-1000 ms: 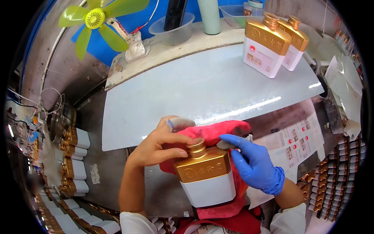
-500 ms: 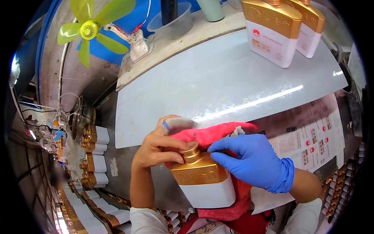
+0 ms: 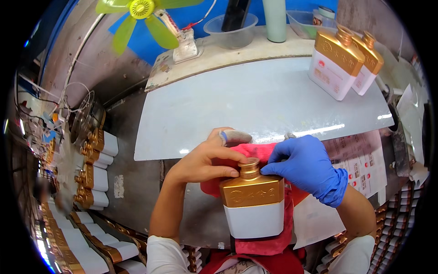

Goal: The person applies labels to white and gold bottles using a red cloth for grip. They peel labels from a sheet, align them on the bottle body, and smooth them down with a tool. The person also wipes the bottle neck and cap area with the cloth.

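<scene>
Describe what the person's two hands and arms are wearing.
The left hand is bare, apart from a wrap of tape or a finger cot with a blue edge on one fingertip. The right hand wears a blue disposable glove ending at the wrist. Both forearms are uncovered, with short white sleeves showing at the picture's lower edge.

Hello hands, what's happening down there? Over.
Left hand bare, fingers at bottle neck. Right hand gloved, on red cloth. Gold-and-white bottle upright between them. Nothing blocking.
</scene>
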`<state>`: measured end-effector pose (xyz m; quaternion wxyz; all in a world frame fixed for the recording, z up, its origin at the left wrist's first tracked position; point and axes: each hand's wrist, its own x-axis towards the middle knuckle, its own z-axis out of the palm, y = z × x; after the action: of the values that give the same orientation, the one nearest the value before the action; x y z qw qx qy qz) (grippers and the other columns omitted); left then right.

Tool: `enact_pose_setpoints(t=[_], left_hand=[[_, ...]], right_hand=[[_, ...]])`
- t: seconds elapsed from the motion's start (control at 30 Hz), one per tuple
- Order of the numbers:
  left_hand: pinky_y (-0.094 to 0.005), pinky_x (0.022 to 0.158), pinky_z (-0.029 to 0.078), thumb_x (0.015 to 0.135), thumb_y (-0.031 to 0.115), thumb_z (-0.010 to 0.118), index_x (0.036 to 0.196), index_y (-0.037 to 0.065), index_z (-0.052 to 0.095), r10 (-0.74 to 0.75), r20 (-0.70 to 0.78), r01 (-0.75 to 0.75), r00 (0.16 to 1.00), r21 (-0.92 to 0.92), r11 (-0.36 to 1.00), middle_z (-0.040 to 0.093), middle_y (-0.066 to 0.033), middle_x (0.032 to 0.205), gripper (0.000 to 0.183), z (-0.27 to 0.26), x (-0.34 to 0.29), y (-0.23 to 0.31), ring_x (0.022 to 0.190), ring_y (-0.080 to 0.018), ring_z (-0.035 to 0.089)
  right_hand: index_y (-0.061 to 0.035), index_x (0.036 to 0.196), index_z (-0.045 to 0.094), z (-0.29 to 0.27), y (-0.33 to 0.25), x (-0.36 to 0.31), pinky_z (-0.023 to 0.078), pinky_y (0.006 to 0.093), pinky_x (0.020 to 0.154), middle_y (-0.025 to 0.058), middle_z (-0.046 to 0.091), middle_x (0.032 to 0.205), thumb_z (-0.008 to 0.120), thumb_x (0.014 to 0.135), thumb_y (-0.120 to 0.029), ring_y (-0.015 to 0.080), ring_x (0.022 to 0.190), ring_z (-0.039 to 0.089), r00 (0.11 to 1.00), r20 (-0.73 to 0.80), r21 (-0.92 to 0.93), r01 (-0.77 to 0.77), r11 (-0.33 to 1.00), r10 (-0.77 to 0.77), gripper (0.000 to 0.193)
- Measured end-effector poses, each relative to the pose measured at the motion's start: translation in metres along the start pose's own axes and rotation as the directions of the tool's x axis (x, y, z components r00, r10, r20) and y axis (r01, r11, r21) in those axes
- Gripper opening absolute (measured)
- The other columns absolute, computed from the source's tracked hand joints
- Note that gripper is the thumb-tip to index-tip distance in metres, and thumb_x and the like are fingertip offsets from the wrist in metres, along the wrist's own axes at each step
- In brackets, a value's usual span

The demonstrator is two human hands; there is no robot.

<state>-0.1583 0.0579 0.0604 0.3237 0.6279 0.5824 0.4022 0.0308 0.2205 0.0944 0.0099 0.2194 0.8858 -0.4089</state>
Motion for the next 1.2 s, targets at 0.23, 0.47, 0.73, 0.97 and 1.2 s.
enact_pose_setpoints(t=[0.23, 0.47, 0.73, 0.97, 1.2], left_hand=[[-0.0406, 0.106, 0.03, 0.071, 0.009, 0.077, 0.102, 0.011, 0.073, 0.002, -0.049, -0.006, 0.999, -0.078, 0.997, 0.056, -0.0129, 0.129, 0.031, 0.003, -0.005, -0.005, 0.123, -0.03, 0.04], [-0.0404, 0.106, 0.03, 0.074, 0.011, 0.073, 0.104, 0.014, 0.071, 0.067, -0.036, -0.068, 0.997, -0.041, 0.997, 0.054, -0.0127, 0.129, 0.03, 0.001, -0.008, -0.008, 0.122, -0.0308, 0.039], [-0.0409, 0.107, 0.029, 0.075, 0.008, 0.071, 0.11, 0.016, 0.069, 0.134, -0.01, -0.134, 0.991, -0.052, 0.99, 0.052, -0.0129, 0.132, 0.035, -0.001, -0.011, -0.018, 0.124, -0.031, 0.037], [-0.0409, 0.107, 0.028, 0.075, 0.007, 0.07, 0.113, 0.016, 0.067, 0.168, -0.005, -0.168, 0.986, -0.051, 0.984, 0.05, -0.0144, 0.132, 0.039, 0.0, -0.012, -0.024, 0.124, -0.0323, 0.036], [-0.0407, 0.107, 0.028, 0.075, 0.007, 0.07, 0.114, 0.016, 0.068, 0.175, 0.005, -0.175, 0.984, -0.033, 0.984, 0.05, -0.0153, 0.132, 0.04, -0.002, -0.01, -0.022, 0.125, -0.0325, 0.036]], right_hand=[[-0.0049, 0.074, 0.071, 0.01, 0.004, -0.004, 0.049, 0.0271, 0.06, 0.0066, 0.065, 0.063, 0.082, 0.067, -0.031, 0.0149, 0.058, 0.06, 0.996, -0.047, 0.156, -0.074, 0.985, 0.082, 0.029], [-0.0027, 0.084, 0.072, 0.021, -0.001, -0.013, 0.05, 0.0244, 0.066, 0.0045, 0.068, 0.074, 0.08, 0.073, -0.018, 0.009, 0.067, 0.06, 0.999, -0.027, 0.382, -0.015, 0.924, 0.028, 0.021], [-0.0023, 0.085, 0.071, 0.018, -0.021, -0.019, 0.048, 0.022, 0.063, 0.003, 0.066, 0.073, 0.082, 0.071, -0.022, 0.0057, 0.065, 0.056, 0.996, 0.031, 0.258, -0.093, 0.962, 0.089, 0.026], [-0.0017, 0.078, 0.07, 0.026, -0.031, -0.016, 0.046, 0.022, 0.058, 0.001, 0.063, 0.067, 0.075, 0.076, -0.014, 0.0047, 0.062, 0.054, 0.989, -0.08, 0.079, -0.119, 0.99, 0.125, 0.013], [-0.0016, 0.079, 0.07, 0.026, -0.025, -0.016, 0.046, 0.0214, 0.058, -0.0005, 0.063, 0.068, 0.074, 0.077, -0.012, 0.0039, 0.062, 0.053, 0.985, -0.085, 0.149, -0.139, 0.979, 0.153, 0.011]])
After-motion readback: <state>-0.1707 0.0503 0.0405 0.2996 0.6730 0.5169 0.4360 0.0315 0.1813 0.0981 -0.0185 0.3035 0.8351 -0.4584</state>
